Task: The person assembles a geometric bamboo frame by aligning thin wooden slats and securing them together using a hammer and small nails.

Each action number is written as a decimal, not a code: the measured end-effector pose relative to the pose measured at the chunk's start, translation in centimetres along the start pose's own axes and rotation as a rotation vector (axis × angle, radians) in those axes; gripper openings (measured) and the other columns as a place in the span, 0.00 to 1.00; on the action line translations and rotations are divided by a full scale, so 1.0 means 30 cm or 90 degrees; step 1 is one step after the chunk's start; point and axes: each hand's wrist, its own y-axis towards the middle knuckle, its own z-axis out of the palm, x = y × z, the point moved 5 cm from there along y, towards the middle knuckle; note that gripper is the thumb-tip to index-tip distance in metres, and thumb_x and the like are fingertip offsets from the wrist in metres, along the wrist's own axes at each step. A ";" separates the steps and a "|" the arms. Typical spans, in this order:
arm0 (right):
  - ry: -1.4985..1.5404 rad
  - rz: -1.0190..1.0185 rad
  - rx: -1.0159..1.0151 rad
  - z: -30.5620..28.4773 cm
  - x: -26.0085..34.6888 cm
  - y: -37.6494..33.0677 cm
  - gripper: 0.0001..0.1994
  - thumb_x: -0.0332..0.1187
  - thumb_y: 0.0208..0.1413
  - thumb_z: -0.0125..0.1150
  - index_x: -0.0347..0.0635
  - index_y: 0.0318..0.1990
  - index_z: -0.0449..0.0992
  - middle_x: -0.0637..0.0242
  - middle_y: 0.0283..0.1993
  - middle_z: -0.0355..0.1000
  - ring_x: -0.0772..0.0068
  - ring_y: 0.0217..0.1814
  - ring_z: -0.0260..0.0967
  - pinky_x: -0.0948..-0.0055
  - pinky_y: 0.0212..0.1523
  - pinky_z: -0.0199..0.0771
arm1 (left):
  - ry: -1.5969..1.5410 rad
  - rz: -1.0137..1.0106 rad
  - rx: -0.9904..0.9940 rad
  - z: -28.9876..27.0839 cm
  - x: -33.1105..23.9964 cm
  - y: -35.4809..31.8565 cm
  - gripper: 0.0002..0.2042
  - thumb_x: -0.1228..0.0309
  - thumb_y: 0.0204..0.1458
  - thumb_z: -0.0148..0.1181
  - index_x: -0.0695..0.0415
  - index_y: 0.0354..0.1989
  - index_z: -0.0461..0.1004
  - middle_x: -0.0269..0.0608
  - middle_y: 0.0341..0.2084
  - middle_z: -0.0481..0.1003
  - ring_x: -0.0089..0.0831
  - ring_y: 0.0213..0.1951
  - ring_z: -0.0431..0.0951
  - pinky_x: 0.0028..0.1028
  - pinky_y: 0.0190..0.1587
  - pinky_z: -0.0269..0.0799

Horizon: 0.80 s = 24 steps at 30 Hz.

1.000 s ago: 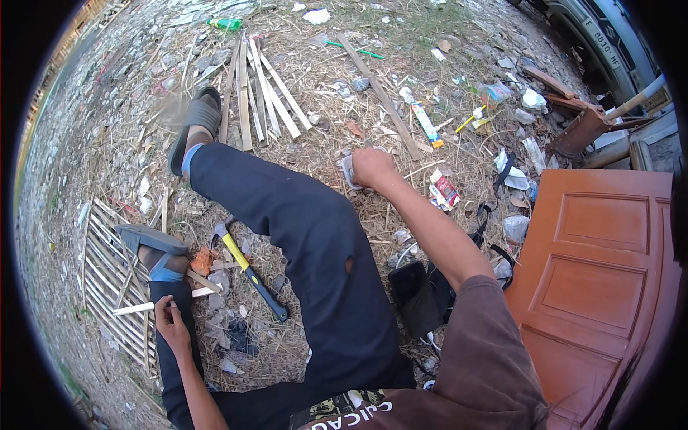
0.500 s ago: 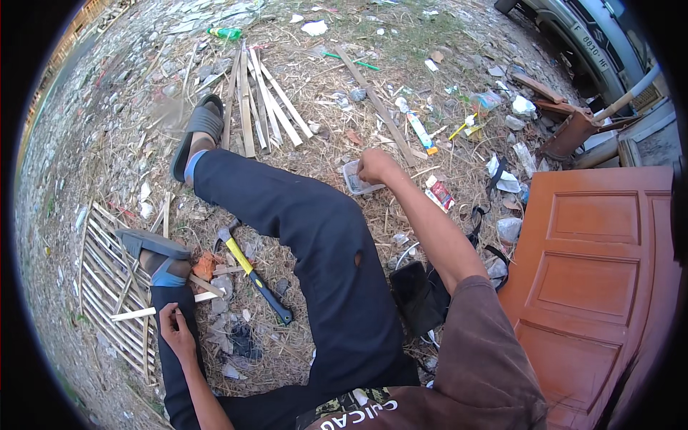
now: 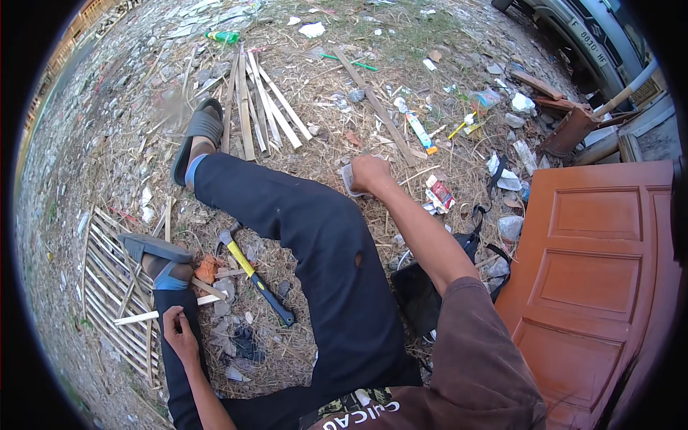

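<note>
Right hand [image 3: 370,174] reaches past the knee, fingers clamped on a small grey piece [image 3: 347,179]; left hand [image 3: 179,333] rests loosely curled, empty, on the shin beside a white stick [image 3: 154,315], hammer [image 3: 254,276] within reach.

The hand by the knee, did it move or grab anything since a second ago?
The right hand barely moved. It keeps its grip on a small grey flat thing beside the right knee, lifted only slightly from the straw. The left hand stays resting on the left leg near the white stick. The yellow-handled hammer lies between the legs as before, and the orange door has not shifted.
</note>
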 end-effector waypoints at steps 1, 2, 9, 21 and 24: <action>0.018 -0.001 -0.011 -0.018 0.004 0.001 0.15 0.35 0.43 0.69 0.40 0.40 0.83 0.52 0.43 0.80 0.54 0.47 0.79 0.58 0.48 0.80 | -0.001 0.005 -0.008 -0.008 0.006 -0.003 0.06 0.82 0.59 0.53 0.62 0.43 0.74 0.31 0.32 0.71 0.18 0.29 0.62 0.20 0.33 0.61; 0.033 -0.004 -0.023 -0.044 0.001 0.001 0.17 0.36 0.42 0.70 0.39 0.41 0.83 0.51 0.43 0.80 0.53 0.47 0.79 0.58 0.48 0.80 | -0.018 -0.018 -0.010 -0.008 0.021 0.000 0.06 0.82 0.60 0.53 0.61 0.43 0.75 0.31 0.31 0.71 0.18 0.29 0.63 0.20 0.33 0.61; 0.611 -0.174 -0.123 -0.322 0.084 -0.244 0.08 0.29 0.50 0.66 0.31 0.33 0.82 0.68 0.25 0.76 0.80 0.25 0.70 0.77 0.28 0.68 | -0.080 -0.042 -0.072 -0.005 -0.129 0.008 0.08 0.79 0.59 0.58 0.60 0.46 0.75 0.31 0.36 0.74 0.18 0.31 0.69 0.21 0.37 0.67; 0.927 -0.251 0.561 0.030 0.820 -0.734 0.07 0.30 0.54 0.68 0.35 0.36 0.82 0.74 0.27 0.74 0.88 0.26 0.64 0.82 0.27 0.61 | -0.066 0.326 0.073 0.066 -0.555 -0.079 0.21 0.79 0.36 0.71 0.52 0.44 0.82 0.36 0.47 0.77 0.35 0.44 0.77 0.33 0.45 0.73; 0.892 -0.226 0.587 0.080 0.809 -0.758 0.08 0.31 0.53 0.70 0.35 0.36 0.82 0.75 0.26 0.73 0.88 0.25 0.63 0.82 0.26 0.59 | -0.101 0.297 0.095 0.076 -0.525 -0.131 0.20 0.79 0.36 0.71 0.51 0.43 0.83 0.33 0.46 0.79 0.34 0.43 0.77 0.33 0.45 0.72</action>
